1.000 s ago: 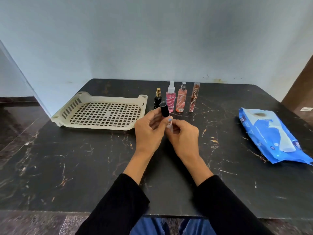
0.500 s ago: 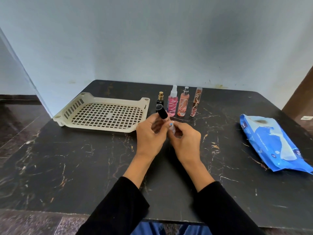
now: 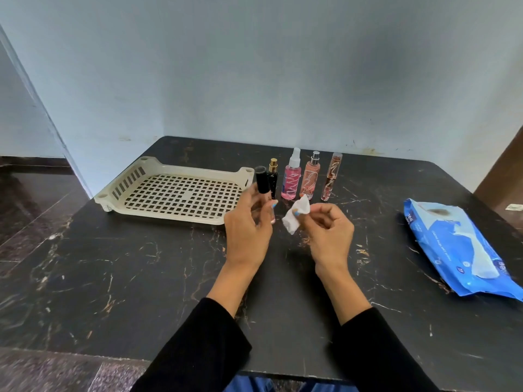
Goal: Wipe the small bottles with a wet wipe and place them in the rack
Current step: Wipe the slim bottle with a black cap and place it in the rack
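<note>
The left hand (image 3: 249,230) held the black-capped bottle (image 3: 263,190) upright, clear of the wet wipe (image 3: 295,217) pinched in the right hand (image 3: 325,230), probably ready for the rack (image 3: 172,193) near the tabletop's (image 3: 113,278) far-left corner

The person is wearing 2 long black sleeves, the left sleeve (image 3: 198,349) and the right sleeve (image 3: 376,355), both ending partway up bare forearms. Blue fabric (image 3: 283,386) is showing at the lap. Fingernails are wearing light blue polish.
</note>
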